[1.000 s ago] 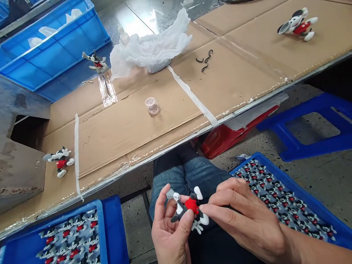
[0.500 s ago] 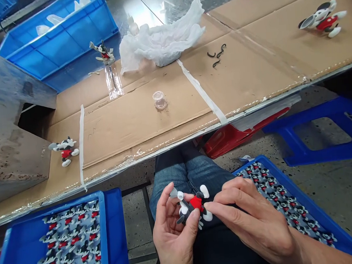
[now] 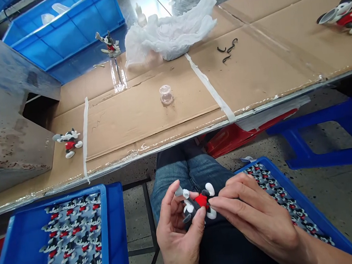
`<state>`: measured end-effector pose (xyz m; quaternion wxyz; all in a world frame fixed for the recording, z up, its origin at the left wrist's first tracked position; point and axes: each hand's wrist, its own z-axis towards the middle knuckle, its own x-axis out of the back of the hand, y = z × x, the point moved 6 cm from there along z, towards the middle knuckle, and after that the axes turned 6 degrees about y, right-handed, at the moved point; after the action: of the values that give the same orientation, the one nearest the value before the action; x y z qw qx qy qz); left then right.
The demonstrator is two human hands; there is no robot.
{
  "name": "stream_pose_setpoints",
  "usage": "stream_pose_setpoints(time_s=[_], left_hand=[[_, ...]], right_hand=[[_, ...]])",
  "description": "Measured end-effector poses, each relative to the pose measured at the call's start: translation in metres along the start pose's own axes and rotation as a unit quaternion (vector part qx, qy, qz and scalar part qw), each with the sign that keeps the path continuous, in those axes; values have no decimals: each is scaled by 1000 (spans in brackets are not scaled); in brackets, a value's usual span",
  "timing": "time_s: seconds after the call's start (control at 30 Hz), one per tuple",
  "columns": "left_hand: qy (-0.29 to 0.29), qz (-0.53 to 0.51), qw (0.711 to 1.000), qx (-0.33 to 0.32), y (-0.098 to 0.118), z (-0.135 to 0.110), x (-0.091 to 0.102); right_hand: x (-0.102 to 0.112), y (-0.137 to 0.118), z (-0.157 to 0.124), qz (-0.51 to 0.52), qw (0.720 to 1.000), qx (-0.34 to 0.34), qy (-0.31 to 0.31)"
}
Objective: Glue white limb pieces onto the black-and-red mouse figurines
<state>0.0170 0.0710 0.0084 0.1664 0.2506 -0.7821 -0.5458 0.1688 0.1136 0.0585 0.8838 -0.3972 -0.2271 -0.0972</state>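
My left hand (image 3: 181, 237) is closed around a small cartoon mouse figurine (image 3: 201, 200) with red shorts, white shoes and a grey horn-like piece. The figurine lies sideways above my lap, its shoes pointing right. The thumb of that hand presses along its body. My right hand (image 3: 255, 209) has thumb and forefinger pinched together right against the red shorts. Whatever sits between those fingertips is too small or hidden to make out. On the cardboard-covered bench (image 3: 127, 123) lie several thin black curved pieces (image 3: 229, 50) and a small clear cup (image 3: 166, 95).
Trays of similar figurines stand at left (image 3: 104, 225) and right (image 3: 313, 202). Single figurines sit on the bench at left (image 3: 69, 144), back (image 3: 109, 45) and far right (image 3: 349, 17). A crumpled white plastic bag (image 3: 172, 31), blue bin (image 3: 66, 35) and blue stool (image 3: 325, 153) are nearby.
The view has shifted slightly, so the bench items sit differently in it. Both hands keep nearly the same hold, the right fingertips still at the figurine's shorts.
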Motion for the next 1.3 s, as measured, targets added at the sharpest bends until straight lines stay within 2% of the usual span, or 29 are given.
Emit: stream_pose_setpoints(time_s=[0.23, 0.43, 0.7, 0.87, 0.93, 1.0, 1.1, 1.3], left_hand=[[9, -8, 1000, -22, 3, -2, 1], [-2, 20, 999, -34, 2, -4, 3], [7, 29, 999, -19, 1, -5, 3], [-8, -6, 1000, 10, 0, -2, 1], [-4, -20, 1000, 23, 0, -1, 1], [5, -31, 999, 31, -1, 1, 3], [9, -46, 998, 43, -2, 3, 4], [4, -74, 996, 55, -4, 5, 2]], right_hand=[[-6, 1, -3, 15, 1000, -2, -27], [-5, -1, -3, 23, 999, -18, -22], [-9, 2, -6, 37, 998, -43, -15], [-5, 5, -4, 46, 997, -58, 4], [-3, 8, -4, 74, 994, -85, 18], [-3, 15, -6, 133, 981, -136, 32], [-6, 29, -13, 228, 945, -229, 59], [-12, 45, -25, 310, 876, -359, 88]])
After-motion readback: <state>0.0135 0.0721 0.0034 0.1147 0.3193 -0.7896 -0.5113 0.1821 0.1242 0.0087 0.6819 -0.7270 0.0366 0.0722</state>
